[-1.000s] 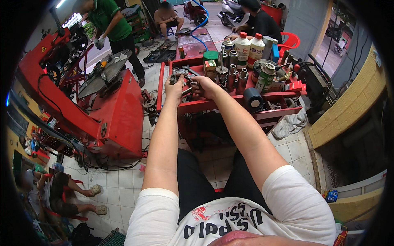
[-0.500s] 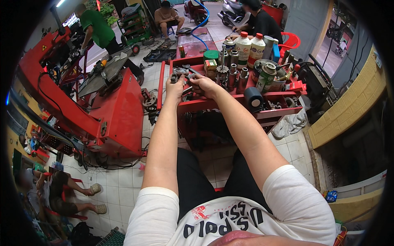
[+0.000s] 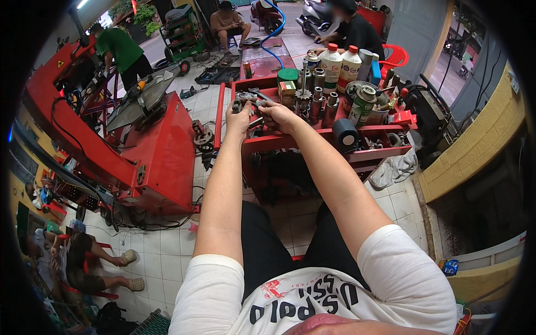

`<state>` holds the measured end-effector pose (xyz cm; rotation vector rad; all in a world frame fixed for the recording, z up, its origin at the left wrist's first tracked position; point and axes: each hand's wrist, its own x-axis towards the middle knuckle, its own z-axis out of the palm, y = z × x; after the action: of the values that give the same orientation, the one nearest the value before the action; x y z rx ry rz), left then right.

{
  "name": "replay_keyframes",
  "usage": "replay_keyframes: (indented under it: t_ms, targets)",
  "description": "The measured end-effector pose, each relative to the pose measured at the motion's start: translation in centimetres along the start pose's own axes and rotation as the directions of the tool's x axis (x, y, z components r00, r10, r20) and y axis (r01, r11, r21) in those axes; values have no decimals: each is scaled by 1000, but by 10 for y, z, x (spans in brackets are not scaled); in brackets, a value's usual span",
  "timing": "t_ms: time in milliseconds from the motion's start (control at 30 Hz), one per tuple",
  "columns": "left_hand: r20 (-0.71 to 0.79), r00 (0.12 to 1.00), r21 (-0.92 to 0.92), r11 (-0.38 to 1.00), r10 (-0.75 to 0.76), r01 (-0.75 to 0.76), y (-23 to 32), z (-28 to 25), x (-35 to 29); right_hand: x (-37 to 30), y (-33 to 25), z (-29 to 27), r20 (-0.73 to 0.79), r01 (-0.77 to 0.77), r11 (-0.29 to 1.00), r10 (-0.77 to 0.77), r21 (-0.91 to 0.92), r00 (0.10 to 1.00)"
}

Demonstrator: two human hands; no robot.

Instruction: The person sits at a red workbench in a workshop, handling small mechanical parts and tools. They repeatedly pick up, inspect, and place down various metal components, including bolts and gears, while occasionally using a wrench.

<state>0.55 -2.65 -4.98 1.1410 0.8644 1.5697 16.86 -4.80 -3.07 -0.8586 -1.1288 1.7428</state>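
Note:
Both my arms reach forward over the red tool cart (image 3: 268, 141). My left hand (image 3: 239, 119) is closed around a small dark metal part (image 3: 237, 105) with a round end. Close beside it on the right, my right hand (image 3: 277, 117) has its fingertips pinched together against a small greyish piece, too small to name. Whether that piece joins the part in my left hand cannot be made out. Grey metal parts (image 3: 252, 94) lie in the cart just beyond my fingers. Several steel sockets (image 3: 316, 104) and a toothed metal gear (image 3: 303, 94) stand to the right of my right hand.
White bottles with red caps (image 3: 331, 68), a spray can (image 3: 363, 105) and a dark cylinder (image 3: 345, 135) crowd the cart's right side. A large red machine (image 3: 162, 159) stands at left. A red work stand (image 3: 267, 58) lies beyond. Other people sit or work around the room.
My hands stay almost in place over the cart. At the far left, the person in green has leaned lower and shifted left toward the red frame.

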Motion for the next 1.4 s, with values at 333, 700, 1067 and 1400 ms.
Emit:
replay_keyframes:
  t_ms: [333,700,1067,1400]
  targets:
    - [-66,996,20,998,56,-55,0,1,1,1,-1,1,-15,-40,998,39,-55,999]
    - [-101,990,220,973,95,-71,-7,1,4,4,3,2,-113,-12,998,6,-54,994]
    - [-94,987,224,969,126,-103,-2,8,-2,3,3,0,-89,-39,992,29,-119,996]
    - [-7,998,212,975,70,-67,-7,-1,4,6,5,3,-151,6,996,-19,-85,988]
